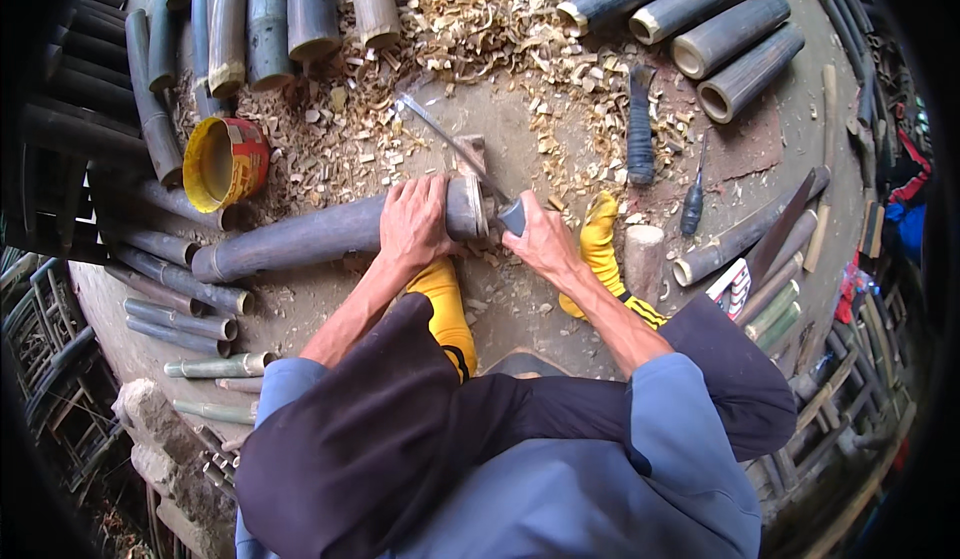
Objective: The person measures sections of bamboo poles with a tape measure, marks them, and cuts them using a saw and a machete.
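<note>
Bamboo tube (300, 241) is lying crosswise on the ground (285, 309), and the left grip (413, 221) is clasping it from above near its right end, while the right grip (540, 239) is clutching a narrow-bladed tool (450, 144) by the handle (saw or knife, can't tell from here). If I'm judging it right, that end is getting the cutting, so I'd be pinning the tube hard, letting long, light strokes do the work and minding how close the left grip is sitting to the blade. Looks-wise, the tube is showing a dull, dark grey skin, with a paler band at its right end. Further out, a yellow sock (445, 309) is resting just beside it, and shavings (480, 19) are littering the ground.
</note>
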A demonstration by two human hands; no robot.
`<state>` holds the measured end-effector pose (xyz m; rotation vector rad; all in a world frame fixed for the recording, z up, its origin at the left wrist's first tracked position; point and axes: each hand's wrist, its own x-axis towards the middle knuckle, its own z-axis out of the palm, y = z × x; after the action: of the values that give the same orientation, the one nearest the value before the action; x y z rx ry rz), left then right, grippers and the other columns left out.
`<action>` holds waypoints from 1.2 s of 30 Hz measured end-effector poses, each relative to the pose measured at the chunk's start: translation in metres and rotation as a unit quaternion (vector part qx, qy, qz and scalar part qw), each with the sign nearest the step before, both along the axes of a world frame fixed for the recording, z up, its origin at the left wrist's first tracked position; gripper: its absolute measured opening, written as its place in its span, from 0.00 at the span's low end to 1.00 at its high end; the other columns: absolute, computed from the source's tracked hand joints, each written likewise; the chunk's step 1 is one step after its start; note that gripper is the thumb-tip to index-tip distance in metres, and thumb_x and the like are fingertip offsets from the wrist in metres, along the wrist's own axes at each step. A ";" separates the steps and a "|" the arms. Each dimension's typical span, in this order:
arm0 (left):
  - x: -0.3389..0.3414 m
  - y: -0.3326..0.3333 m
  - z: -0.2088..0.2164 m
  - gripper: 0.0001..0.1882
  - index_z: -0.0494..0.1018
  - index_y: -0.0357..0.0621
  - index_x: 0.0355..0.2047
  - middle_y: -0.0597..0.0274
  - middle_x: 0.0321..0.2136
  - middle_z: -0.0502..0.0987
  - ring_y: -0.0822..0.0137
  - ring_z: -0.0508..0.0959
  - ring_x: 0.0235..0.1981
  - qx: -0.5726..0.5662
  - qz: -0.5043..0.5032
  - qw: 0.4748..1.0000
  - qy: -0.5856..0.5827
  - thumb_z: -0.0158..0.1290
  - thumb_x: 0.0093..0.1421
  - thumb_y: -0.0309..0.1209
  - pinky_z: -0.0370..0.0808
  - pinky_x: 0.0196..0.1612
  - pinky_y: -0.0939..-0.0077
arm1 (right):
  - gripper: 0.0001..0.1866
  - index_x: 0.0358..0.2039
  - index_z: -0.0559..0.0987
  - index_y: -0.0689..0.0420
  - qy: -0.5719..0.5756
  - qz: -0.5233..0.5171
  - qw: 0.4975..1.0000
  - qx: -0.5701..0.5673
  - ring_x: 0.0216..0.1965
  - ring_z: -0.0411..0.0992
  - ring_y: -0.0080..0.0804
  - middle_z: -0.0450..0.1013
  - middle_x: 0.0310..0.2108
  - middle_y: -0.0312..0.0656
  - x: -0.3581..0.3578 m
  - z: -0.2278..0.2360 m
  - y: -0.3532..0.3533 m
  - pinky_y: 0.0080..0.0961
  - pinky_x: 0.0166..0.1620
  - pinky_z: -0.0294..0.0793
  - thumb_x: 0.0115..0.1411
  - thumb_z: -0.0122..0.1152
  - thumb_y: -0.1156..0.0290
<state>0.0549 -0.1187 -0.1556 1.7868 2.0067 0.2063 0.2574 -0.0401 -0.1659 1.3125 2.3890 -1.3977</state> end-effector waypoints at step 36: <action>0.033 -0.025 -0.028 0.32 0.66 0.43 0.51 0.60 0.46 0.73 0.61 0.70 0.51 0.198 0.080 0.963 0.165 0.56 0.43 0.37 0.59 0.57 0.63 | 0.16 0.34 0.67 0.63 0.188 -0.132 0.972 0.050 0.20 0.76 0.41 0.74 0.21 0.52 -0.008 0.016 -0.013 0.33 0.22 0.77 0.46 0.62 0.75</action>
<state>0.0883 -0.1434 -0.1831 2.0023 2.4909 0.4099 0.2490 -0.0530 -0.1500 1.5614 2.6247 -1.7562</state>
